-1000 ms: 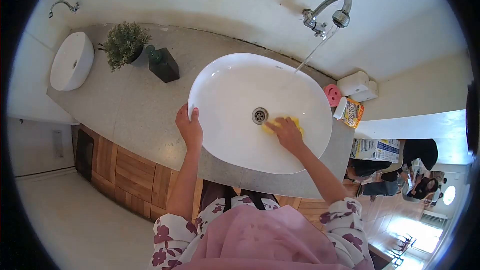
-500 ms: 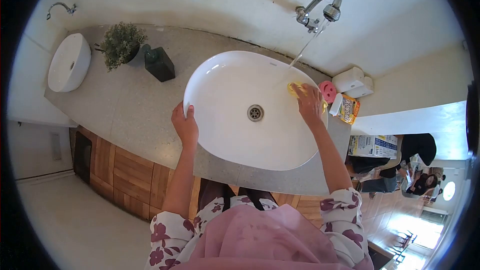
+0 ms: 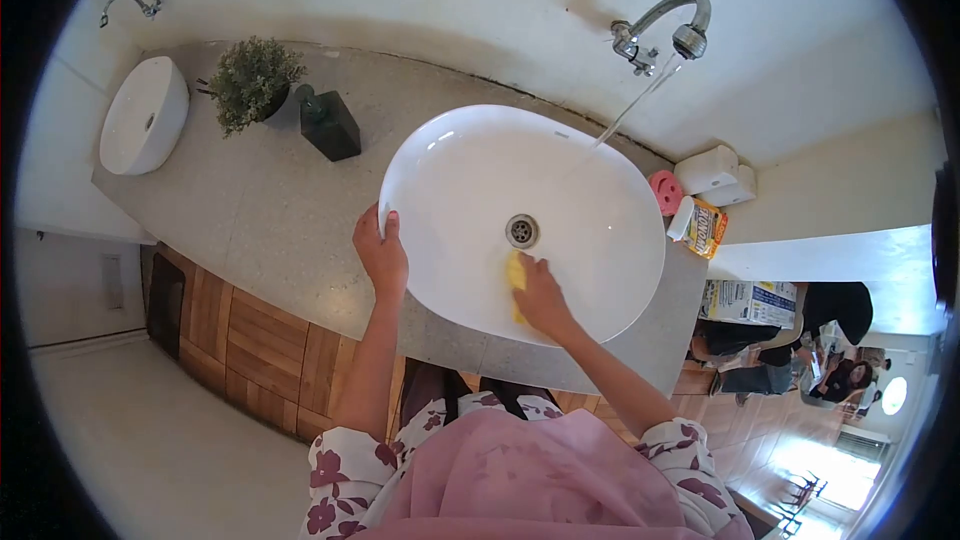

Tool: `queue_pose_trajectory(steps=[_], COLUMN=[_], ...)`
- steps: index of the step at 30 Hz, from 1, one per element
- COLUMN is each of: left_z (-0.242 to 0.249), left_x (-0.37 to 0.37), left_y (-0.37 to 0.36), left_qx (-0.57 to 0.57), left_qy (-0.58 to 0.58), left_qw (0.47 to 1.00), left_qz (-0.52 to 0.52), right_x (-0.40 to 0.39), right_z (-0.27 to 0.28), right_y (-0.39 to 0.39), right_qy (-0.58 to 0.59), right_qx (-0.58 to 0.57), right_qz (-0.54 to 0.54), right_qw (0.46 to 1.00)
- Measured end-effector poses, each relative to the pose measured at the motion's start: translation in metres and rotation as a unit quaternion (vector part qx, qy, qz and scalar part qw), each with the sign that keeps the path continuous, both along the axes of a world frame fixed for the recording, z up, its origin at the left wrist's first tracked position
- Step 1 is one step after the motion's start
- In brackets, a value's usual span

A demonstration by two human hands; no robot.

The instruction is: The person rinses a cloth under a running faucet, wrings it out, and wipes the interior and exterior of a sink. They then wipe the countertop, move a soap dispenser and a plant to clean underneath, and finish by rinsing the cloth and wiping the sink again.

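A white oval sink stands on the grey counter, with a round metal drain in its floor. My left hand grips the left rim, thumb inside and fingers round the outer wall. Inside the basin, just below the drain, my right hand presses a yellow cloth against the near wall; its fingers are closed over the cloth and partly hide it. From the chrome faucet on the wall, a thin stream of water runs into the far right side of the sink.
A dark soap bottle and a potted plant stand left on the counter, before a second sink. At right are a pink smiley sponge, an orange-yellow packet and white containers. People sit beyond.
My right hand has swept the yellow cloth from the right side of the sink down and left to below the drain. My left hand stays on the rim. The view has shifted slightly.
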State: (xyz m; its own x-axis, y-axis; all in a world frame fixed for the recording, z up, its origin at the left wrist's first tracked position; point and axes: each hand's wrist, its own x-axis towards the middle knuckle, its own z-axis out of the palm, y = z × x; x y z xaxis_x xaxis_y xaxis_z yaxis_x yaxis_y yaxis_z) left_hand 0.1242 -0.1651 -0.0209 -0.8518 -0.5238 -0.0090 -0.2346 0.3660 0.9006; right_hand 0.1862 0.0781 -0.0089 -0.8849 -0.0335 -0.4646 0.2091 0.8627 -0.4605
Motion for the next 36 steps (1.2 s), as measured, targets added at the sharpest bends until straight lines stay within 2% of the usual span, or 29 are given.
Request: queue_pose_trajectory(steps=[4, 7, 10, 12, 14, 15, 17, 20, 23, 25, 28, 30, 31, 32, 34, 36], left_z=[0.0, -0.003, -0.006, -0.004, -0.006, -0.005, -0.001, -0.004, -0.008, -0.003, 0.009, 0.004, 0.003, 0.002, 0.005, 0.008], left_x=[0.0, 0.0, 0.001, 0.001, 0.0, 0.001, 0.002, 0.001, 0.001, 0.001, 0.0, 0.0, 0.0, 0.0, 0.001, 0.001], left_y=[0.0, -0.002, -0.003, -0.001, -0.001, -0.001, -0.001, -0.003, -0.004, 0.0, 0.003, 0.0, 0.0, 0.0, 0.0, 0.0], left_qx=[-0.004, -0.003, -0.049, -0.076, -0.065, -0.053, -0.055, -0.048, -0.042, -0.042, -0.008, -0.005, -0.005, -0.015, -0.026, -0.039], left_qy=[-0.005, -0.003, -0.001, -0.004, -0.01, -0.017, -0.022, -0.018, -0.009, -0.008, -0.017, -0.001, -0.002, 0.0, 0.001, -0.014], left_qw=[1.0, 1.0, 0.999, 0.997, 0.998, 0.998, 0.998, 0.999, 0.999, 0.999, 1.0, 1.0, 1.0, 1.0, 1.0, 0.999], left_qz=[-0.004, -0.015, -0.014, -0.012, -0.006, -0.003, -0.003, -0.017, -0.018, -0.01, -0.009, -0.01, -0.008, -0.012, -0.015, -0.015], right_x=[-0.013, -0.046, -0.093, -0.132, -0.145, -0.142, -0.127, -0.071, -0.025, -0.011, -0.003, -0.013, -0.026, -0.032, -0.043, -0.052], right_z=[-0.01, -0.017, -0.045, -0.062, -0.041, -0.041, -0.041, -0.036, 0.003, 0.01, 0.012, 0.006, 0.014, 0.015, 0.019, 0.004], right_y=[-0.052, -0.093, -0.103, -0.087, -0.074, -0.074, -0.071, -0.06, -0.024, 0.015, 0.086, 0.135, 0.145, 0.145, 0.137, 0.111], right_qy=[0.124, 0.156, 0.282, 0.392, 0.377, 0.376, 0.344, 0.281, 0.162, 0.107, 0.11, 0.153, 0.14, 0.14, 0.184, 0.174], right_qx=[-0.166, -0.219, -0.105, -0.013, -0.084, -0.084, -0.068, -0.081, -0.117, -0.079, 0.072, 0.164, 0.189, 0.188, 0.078, 0.055], right_qz=[0.076, 0.099, 0.121, 0.122, 0.042, 0.042, 0.068, 0.17, 0.253, 0.277, 0.303, 0.271, 0.225, 0.227, 0.048, 0.025], right_qw=[0.975, 0.958, 0.946, 0.912, 0.922, 0.922, 0.934, 0.941, 0.947, 0.952, 0.944, 0.936, 0.945, 0.945, 0.979, 0.983])
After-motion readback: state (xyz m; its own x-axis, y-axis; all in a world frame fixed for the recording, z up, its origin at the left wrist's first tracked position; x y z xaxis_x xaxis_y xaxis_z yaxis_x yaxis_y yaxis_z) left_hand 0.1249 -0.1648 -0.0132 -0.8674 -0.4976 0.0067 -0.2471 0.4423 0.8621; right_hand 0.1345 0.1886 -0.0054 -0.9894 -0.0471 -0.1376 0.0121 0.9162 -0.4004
